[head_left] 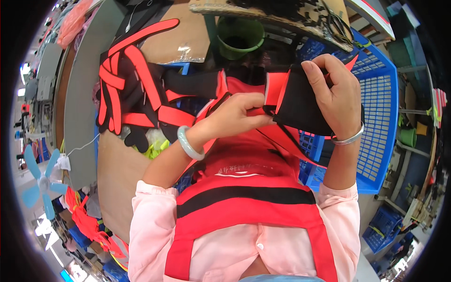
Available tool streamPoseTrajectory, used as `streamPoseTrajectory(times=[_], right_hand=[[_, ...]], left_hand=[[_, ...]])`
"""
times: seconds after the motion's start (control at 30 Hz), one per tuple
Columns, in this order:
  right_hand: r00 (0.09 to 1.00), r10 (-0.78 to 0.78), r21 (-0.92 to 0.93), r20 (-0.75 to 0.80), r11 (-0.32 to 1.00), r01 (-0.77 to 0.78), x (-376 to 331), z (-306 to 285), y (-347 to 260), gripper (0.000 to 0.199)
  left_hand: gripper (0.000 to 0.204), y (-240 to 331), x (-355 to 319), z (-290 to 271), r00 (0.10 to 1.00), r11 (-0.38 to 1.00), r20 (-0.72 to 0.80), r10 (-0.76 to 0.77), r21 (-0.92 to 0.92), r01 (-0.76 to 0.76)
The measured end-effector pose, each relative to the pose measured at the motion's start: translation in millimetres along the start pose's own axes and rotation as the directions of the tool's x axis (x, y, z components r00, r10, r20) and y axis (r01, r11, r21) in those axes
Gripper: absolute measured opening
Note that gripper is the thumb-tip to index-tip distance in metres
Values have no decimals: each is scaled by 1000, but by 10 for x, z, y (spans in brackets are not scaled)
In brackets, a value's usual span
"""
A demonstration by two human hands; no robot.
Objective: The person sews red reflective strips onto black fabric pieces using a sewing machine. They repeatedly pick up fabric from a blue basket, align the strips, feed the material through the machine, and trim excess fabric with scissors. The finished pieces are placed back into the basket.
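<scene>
A black fabric piece with bright orange-red edging (300,101) is stretched between my hands above my lap. My left hand (242,113) pinches its left edge, thumb and fingers pressed together near a small black loop. My right hand (334,89) is closed over the upper right part, thumb on the near face and the other fingers partly hidden behind it. Narrow black and orange straps hang below the piece across my red apron (244,211). To the left lies a heap of black and orange straps (148,87), from which a black band reaches toward my left hand.
A dark green bucket (240,40) stands beyond my hands, beside a cardboard sheet (176,40). Scissors (339,29) lie on the board edge at the far right. A large blue plastic basket (383,113) is close to my right arm. A blue fan (43,183) stands at far left.
</scene>
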State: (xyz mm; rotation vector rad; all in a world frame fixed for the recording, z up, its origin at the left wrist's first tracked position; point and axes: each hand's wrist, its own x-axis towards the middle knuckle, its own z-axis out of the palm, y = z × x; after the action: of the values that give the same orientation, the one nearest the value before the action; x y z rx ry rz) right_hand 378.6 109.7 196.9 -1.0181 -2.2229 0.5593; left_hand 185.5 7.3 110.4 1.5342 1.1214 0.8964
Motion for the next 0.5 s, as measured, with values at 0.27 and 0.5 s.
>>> streamPoseTrajectory(times=[0.27,0.5], right_hand=[[978,-99,-28,181,994,106,-372,-655,-247,20],[980,77,141,182,985,-104,-400,-162,168,32]], left_hand=[[35,236,466,-111,909,820,-230,347,546,-175],[47,288,380,-211,928,725,-60,369,643,-247]])
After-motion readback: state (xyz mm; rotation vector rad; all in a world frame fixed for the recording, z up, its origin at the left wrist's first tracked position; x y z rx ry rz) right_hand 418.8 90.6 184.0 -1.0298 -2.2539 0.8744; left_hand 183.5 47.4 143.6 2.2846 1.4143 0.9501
